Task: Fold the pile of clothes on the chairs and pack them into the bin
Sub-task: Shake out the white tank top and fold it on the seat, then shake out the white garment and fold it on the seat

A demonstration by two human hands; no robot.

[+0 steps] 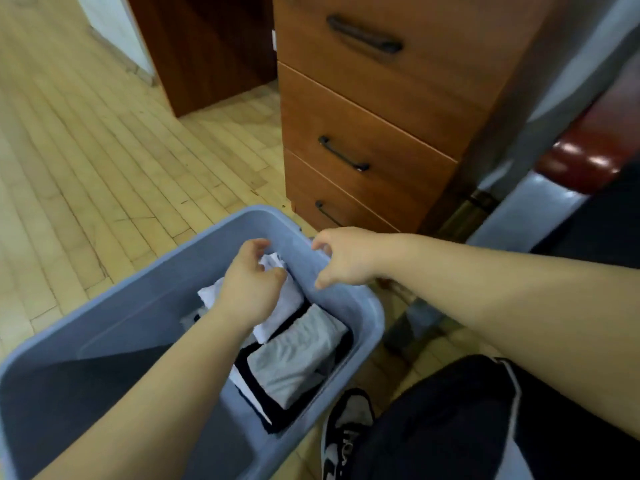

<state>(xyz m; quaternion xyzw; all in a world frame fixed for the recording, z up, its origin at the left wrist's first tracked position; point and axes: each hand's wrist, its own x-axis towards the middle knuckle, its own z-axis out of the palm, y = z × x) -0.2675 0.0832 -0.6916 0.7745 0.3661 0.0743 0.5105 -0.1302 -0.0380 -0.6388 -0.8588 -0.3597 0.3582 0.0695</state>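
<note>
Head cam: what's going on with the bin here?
A person is packing folded clothes into the blue bin. The left hand is down inside it, fingers curled on a white garment at the far end. The right hand hangs at the bin's right rim, fingers loosely curled and holding nothing; whether it touches the rim is unclear. A folded grey garment lies on a black garment in the bin.

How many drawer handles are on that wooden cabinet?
3 black bar handles on the brown wooden drawer cabinet: top handle, middle handle, bottom handle just behind the blue plastic bin. Higher ones may be out of frame.
</note>
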